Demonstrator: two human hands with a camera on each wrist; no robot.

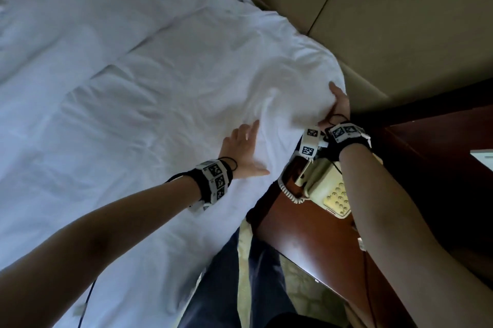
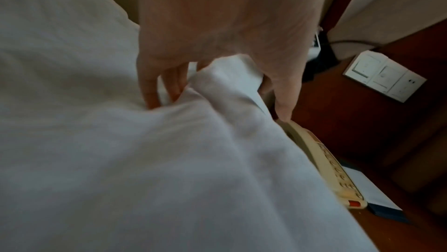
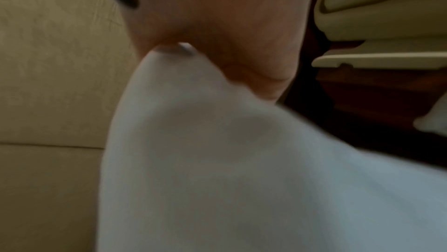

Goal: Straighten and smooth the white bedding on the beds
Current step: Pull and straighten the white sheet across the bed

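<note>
Your left hand (image 1: 244, 150) lies flat on the white bedding (image 1: 133, 82), fingers straight and a little spread, thumb out to the side, just beside a raised fold. In the left wrist view the fingers (image 2: 147, 91) press into the cloth where it bunches up (the thumb hangs over the bed's edge, close to the phone).

Your right hand (image 1: 337, 106) has the corner of the bedding at the head end of the bed, near the beige padded headboard (image 1: 373, 7). The thumb lies on top of the cloth and the rest of the fingers are hidden under it, so the corner looks pinched between them; the right wrist view is blurred but shows cloth gathered against the palm (image 3: 217, 26).

The bedding covers the whole bed, creased across the middle, with its side edge hanging beside the dark wooden nightstand (image 1: 306, 242). A cream telephone (image 1: 328, 189) sits on the nightstand, under your right forearm.
</note>
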